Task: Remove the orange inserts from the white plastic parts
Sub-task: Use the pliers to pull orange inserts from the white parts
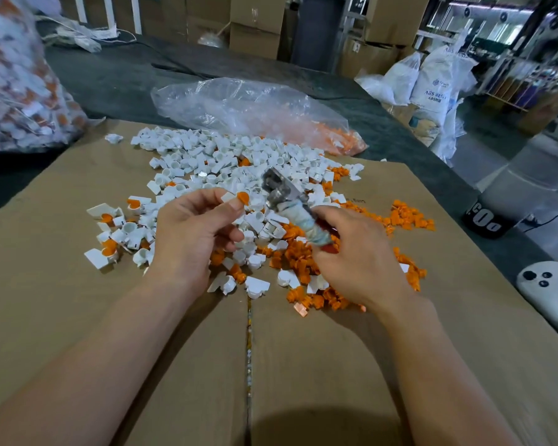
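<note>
- The left hand [194, 233] pinches one white part [227, 197] between its thumb and fingertips, up above the heap.
- The orange insert [243, 197] sits in that part, on the side near the tool.
- The right hand [358, 259] is curled round the taped handle of a metal tool [290, 204].
- The tool's head points up and sits just beside the part. I cannot tell if they touch.
- I think the step in hand is getting the tool onto the orange insert to push it out.
- The next move needs the tool to meet the orange bit straight on. The left hand must hold the part tight so it does not slip.
- A heap of white parts [226, 152] lies on the cardboard [62, 317] behind the hands. A few parts on the left have orange in them.
- Loose orange pieces [406, 218] lie near the right hand.
- A clear bag [239, 104] lies behind the heap, with orange bits inside.
- So I think lots are done and some are left.
</note>
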